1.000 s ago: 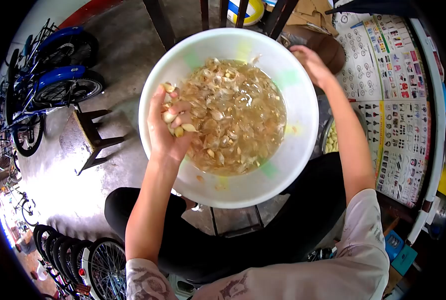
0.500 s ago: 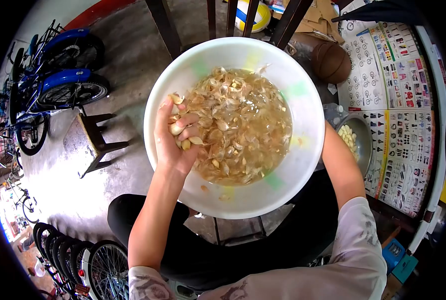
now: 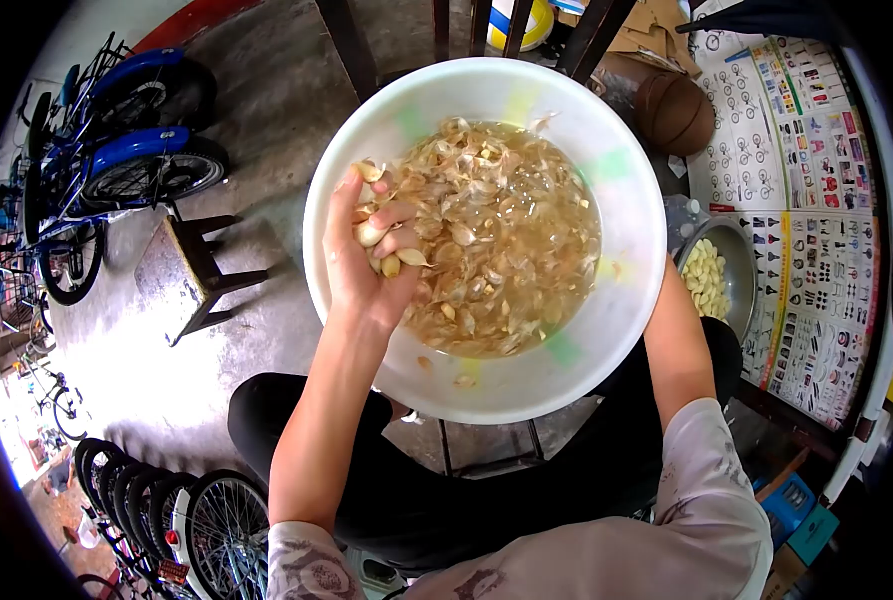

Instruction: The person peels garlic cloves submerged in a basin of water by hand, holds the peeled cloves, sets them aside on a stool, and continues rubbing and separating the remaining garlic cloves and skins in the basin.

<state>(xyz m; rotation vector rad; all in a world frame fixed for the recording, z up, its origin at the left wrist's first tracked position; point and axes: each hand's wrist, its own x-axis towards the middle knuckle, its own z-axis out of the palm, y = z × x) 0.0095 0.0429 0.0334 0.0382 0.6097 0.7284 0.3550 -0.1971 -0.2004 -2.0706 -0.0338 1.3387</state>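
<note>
A big white plastic basin (image 3: 506, 395) holds cloudy water with loose garlic skins and cloves (image 3: 496, 240) in it. Over its left side, my left hand (image 3: 351, 245) is closed around several garlic cloves (image 3: 374, 235), some still in their skin. The cloves poke out between the fingers and thumb. My right forearm (image 3: 678, 340) runs up to the basin's right side, and the hand itself is hidden behind or under the rim. Just right of it, a metal bowl (image 3: 741, 270) contains peeled garlic cloves (image 3: 704, 280).
A small wooden stool (image 3: 191, 275) stands at the left, below parked blue bicycles (image 3: 136, 150). Dark chair slats (image 3: 441, 30) rise behind the basin. A basketball (image 3: 674, 113) lies at the upper right, beside a table covered with printed charts (image 3: 816, 270). More bicycle wheels (image 3: 221, 530) are at lower left.
The whole view has shifted a little, so the basin sits slightly higher and further right. More of the metal bowl with peeled cloves shows beside my right forearm. My left hand still grips the cloves.
</note>
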